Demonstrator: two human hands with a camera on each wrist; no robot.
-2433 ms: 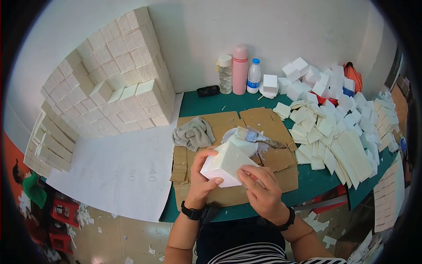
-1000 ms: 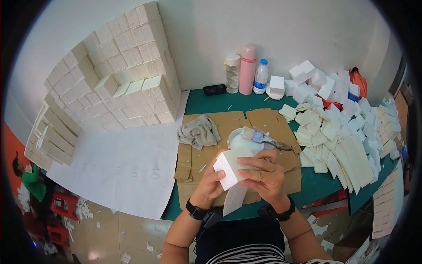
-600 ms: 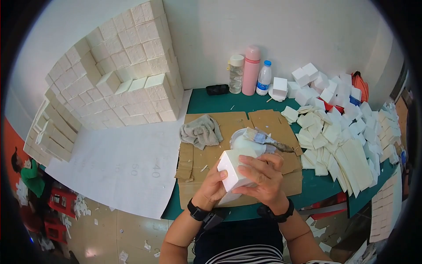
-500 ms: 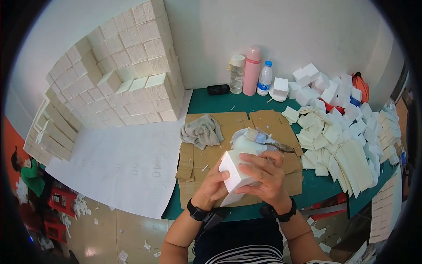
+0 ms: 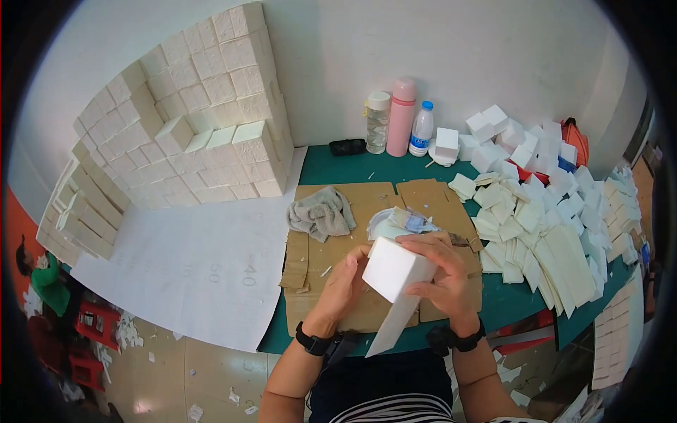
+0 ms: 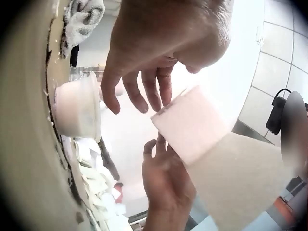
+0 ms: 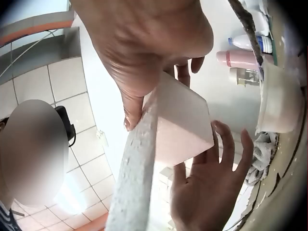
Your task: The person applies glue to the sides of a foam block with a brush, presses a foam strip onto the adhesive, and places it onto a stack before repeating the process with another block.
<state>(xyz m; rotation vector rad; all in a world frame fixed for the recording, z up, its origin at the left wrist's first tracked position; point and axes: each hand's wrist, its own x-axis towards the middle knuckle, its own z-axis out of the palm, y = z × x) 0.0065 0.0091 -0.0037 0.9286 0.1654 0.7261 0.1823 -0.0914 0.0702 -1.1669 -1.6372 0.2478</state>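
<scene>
Beside a pale wall [image 5: 451, 42], a green table [image 5: 331, 166] bears brown cardboard [image 5: 374, 194], a round tub [image 5: 381, 224] topped by a brush [image 5: 422, 224], and a bottle [image 5: 376, 128] of clear liquid. Above, a person's right hand [image 5: 446, 273] pinches a smooth white block [image 5: 395, 271], a flat strip [image 5: 392, 328] hanging beneath; the left hand [image 5: 344, 287] spreads its fingers alongside.

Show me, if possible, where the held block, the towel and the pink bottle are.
Block [image 5: 395, 271]: head view, its near face.
Towel [image 5: 321, 213]: head view, its crumpled middle.
Pink bottle [image 5: 401, 127]: head view, its body.

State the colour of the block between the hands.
The block is plain white, clearest in the head view.
</scene>
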